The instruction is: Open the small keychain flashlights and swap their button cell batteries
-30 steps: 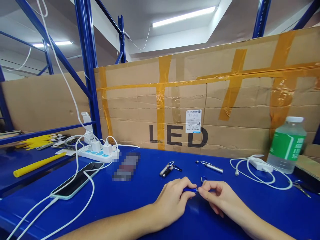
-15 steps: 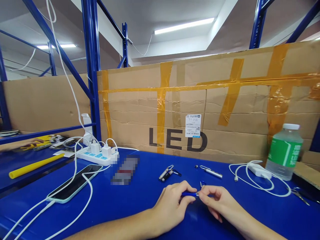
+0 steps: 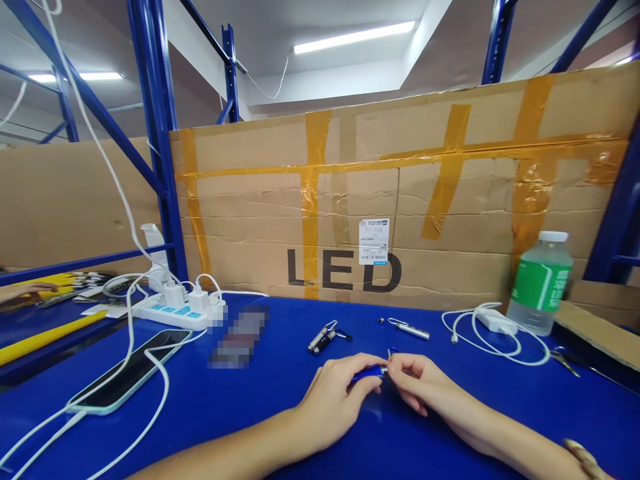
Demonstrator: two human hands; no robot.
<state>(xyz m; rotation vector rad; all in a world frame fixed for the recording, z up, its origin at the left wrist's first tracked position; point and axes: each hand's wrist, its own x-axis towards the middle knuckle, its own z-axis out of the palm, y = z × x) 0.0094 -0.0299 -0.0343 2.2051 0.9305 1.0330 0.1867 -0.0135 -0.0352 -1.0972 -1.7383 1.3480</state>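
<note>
My left hand (image 3: pixel 336 399) rests on the blue table (image 3: pixel 280 400) and pinches a small blue keychain flashlight (image 3: pixel 369 375) by its body. My right hand (image 3: pixel 419 385) pinches the flashlight's right end, where a small clip ring (image 3: pixel 391 351) sticks up. Both hands meet at the table's middle front. Behind them lie a dark keychain flashlight (image 3: pixel 325 337) and a silver one (image 3: pixel 409 329) with a tiny loose cap (image 3: pixel 381 321) beside it.
A taped cardboard wall marked LED (image 3: pixel 380 220) closes the back. At left lie a phone (image 3: pixel 127 372) on a white cable, a power strip (image 3: pixel 173 312) with chargers and a yellow bar (image 3: pixel 45 337). A white charger with cable (image 3: pixel 493 327) and a green-labelled water bottle (image 3: pixel 540 283) stand right.
The view has shifted slightly right and down. Both hands stay pinched on the blue flashlight in nearly the same place. Another person's hand shows at the far left edge.
</note>
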